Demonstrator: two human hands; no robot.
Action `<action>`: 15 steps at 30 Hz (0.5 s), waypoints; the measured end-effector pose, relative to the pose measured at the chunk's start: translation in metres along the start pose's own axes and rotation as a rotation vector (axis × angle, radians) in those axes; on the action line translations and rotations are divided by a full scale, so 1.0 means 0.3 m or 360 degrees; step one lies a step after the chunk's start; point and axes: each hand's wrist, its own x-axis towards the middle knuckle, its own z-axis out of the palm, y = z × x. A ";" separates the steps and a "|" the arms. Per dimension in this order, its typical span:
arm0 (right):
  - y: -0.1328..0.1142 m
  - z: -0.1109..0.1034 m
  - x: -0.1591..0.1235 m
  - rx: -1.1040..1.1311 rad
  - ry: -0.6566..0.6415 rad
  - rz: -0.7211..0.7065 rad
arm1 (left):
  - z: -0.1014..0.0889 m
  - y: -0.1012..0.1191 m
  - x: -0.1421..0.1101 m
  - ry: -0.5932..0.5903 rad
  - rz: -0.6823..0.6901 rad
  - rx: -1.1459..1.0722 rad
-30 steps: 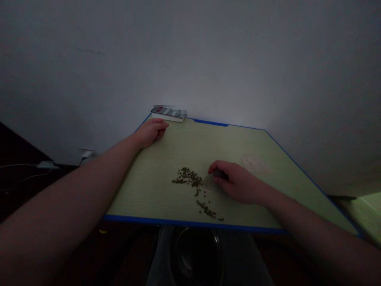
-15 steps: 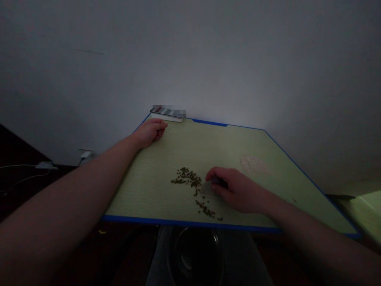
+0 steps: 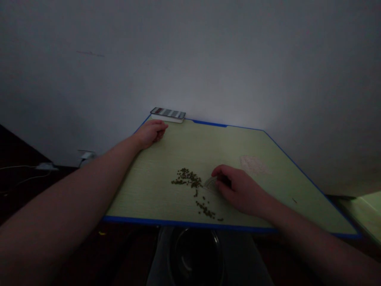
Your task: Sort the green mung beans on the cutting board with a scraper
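Note:
My right hand (image 3: 238, 186) is closed around a clear, curved-edged plastic piece (image 3: 210, 182), partly hidden by the fingers. Its curved edge is just right of a scattered pile of small dark green and brown bean-like grains (image 3: 189, 177). A smaller group of the same grains (image 3: 205, 209) is spread nearer the table's front edge. On the far left of the pale green table (image 3: 149, 194) rests my left hand (image 3: 151, 133), its fingers curled in with nothing visible in them. A flat white box with a striped dark top (image 3: 168, 114) lies just beyond it.
Blue edging (image 3: 184, 223) runs round the table. A pale pinkish patch (image 3: 255, 164) lies on its right side, with a small dark mark (image 3: 294, 200) farther right. Below the front edge, a dark round bowl (image 3: 196, 258) sits on my lap. A wall (image 3: 208, 59) stands behind.
My right hand has moved slightly right with the clear plastic piece, away from the grains. The left hand stays in place.

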 end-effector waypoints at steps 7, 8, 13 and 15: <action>0.004 -0.005 0.017 0.0025 -0.0043 -0.0073 | -0.003 -0.002 0.001 0.0001 0.0012 0.0006; 0.002 -0.007 0.017 0.0052 -0.0089 -0.0086 | -0.002 -0.002 0.001 0.0006 0.0014 0.0004; -0.016 -0.014 0.004 0.0159 -0.0244 -0.0124 | 0.000 0.001 -0.002 -0.0008 0.0004 0.0004; -0.021 -0.015 -0.003 0.0156 -0.0231 -0.0114 | 0.000 0.002 -0.002 -0.0010 0.0001 0.0006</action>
